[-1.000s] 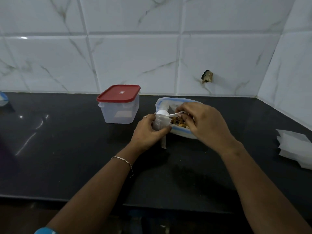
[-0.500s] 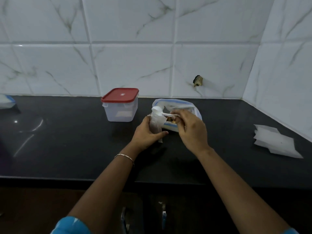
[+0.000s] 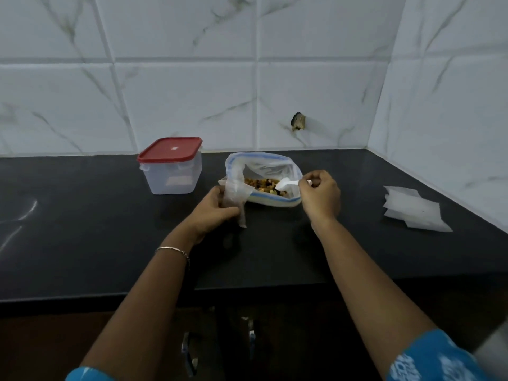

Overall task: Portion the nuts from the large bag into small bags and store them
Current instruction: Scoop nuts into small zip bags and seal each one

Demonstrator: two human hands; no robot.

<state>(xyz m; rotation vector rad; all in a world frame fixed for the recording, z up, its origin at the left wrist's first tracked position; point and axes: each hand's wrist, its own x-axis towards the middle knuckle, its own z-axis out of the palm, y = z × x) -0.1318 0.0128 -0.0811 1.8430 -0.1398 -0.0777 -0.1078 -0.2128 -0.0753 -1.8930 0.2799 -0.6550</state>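
The large bag point(image 3: 275, 164) lies open on the dark tabletop point(image 3: 82, 215) near the back wall, with the nuts point(image 3: 261, 184) pooled in its lower half. The right hand point(image 3: 320, 196), at 3 o'clock of that bag, pinches the handle of a white plastic spoon point(image 3: 286, 184) whose bowl sits down among the nuts. The left hand point(image 3: 213, 207), at 8 o'clock of the large bag, is curled round 1 small bag point(image 3: 233, 196) and holds it upright just beside the big bag's mouth. The likeliest slip, as I judge it, is a spill in the carry across: the small bag's mouth looks narrow and limp, so if the left hand lets it sag shut, or the spoon comes over heaped or tilted, nuts would drop onto the tabletop between the 2 bags. The large bag is soft and unsupported, so a push from the spoon could fold its wall in or drag it. A thin pinch far out on the handle also gives little control of a loaded bowl. The clear container point(image 3: 171, 174) at 9 o'clock of the large bag wears its red lid point(image 3: 170, 150), so it must be opened before storing. As to writing, a small pale mark on the lid and a pale label low on the container's front are too blurred to read, and the stack of spare small bags point(image 3: 415, 211) at 3 o'clock shows no print.
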